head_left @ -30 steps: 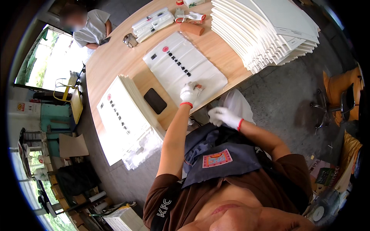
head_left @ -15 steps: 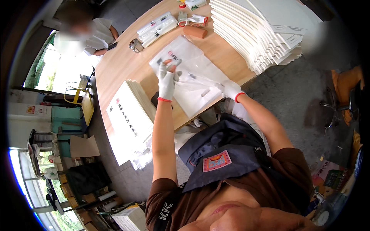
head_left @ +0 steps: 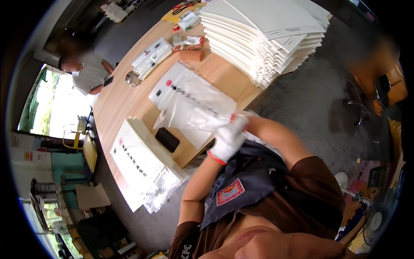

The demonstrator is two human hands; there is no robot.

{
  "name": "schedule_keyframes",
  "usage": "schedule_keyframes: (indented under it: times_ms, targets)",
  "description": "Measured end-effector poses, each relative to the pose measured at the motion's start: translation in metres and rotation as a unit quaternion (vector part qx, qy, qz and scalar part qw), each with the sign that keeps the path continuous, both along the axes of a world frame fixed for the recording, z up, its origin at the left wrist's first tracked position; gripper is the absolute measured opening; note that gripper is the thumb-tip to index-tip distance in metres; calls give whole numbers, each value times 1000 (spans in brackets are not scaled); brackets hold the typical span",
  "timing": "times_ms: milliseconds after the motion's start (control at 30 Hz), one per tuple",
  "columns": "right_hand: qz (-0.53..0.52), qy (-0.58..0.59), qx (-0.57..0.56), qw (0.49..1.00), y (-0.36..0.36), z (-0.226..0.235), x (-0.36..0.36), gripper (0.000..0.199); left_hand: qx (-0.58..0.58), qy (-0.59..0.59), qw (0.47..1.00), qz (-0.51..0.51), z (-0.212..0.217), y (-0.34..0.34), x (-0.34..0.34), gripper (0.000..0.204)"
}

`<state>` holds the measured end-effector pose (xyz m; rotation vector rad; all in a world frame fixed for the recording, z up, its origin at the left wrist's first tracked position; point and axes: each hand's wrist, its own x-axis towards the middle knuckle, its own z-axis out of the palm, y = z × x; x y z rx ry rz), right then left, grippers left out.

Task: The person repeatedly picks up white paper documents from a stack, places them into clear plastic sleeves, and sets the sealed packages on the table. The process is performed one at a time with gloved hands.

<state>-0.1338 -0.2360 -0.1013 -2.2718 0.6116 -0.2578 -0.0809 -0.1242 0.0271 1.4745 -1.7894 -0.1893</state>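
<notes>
A clear plastic bag [head_left: 183, 113] is lifted at its near end and hangs over a white printed sleeve [head_left: 172, 82] lying on the table. My left hand [head_left: 228, 141], in a white glove with a red cuff, is closed at the near end of the bag. My right hand [head_left: 235, 117] meets it there. Motion blur and the left hand hide its fingers, and only a bit of glove and red cuff shows. Left of the bag lies a black phone [head_left: 167, 139], beside a stack of white printed folders [head_left: 133, 151] with clear wrapping at its near end.
A tall stack of white boards [head_left: 258, 43] stands at the table's [head_left: 116, 97] far right. Behind the sleeve are a brown block [head_left: 192, 55], spare gloves [head_left: 185, 42], a white packet [head_left: 152, 56] and a small metal object [head_left: 132, 78]. Another person [head_left: 88, 73] is at the far left.
My left hand has come back from the sleeve's far end to meet my right hand near my body. The clear bag has lifted and bunched. My head view has shifted, uncovering the phone.
</notes>
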Motion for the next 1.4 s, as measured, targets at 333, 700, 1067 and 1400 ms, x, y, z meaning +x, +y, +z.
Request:
schedule_keyframes:
  times_ms: [333,700,1067,1400]
  targets:
    - [-280,124,-516,800,-116,263,-109,36,98,393,914,27,6,-57,72,22]
    - [-6,-24,-679,734,-92,291,-108,12,228,624,737,-125,81,-144,45,36]
    - [-149,-276,42,948,-68,199,-164,54,275,277,921,-6,122,-66,119,35]
    - [-209,-208,-58,954,-9,152,-81,43,167,272,947,-36,33,-11,44,72]
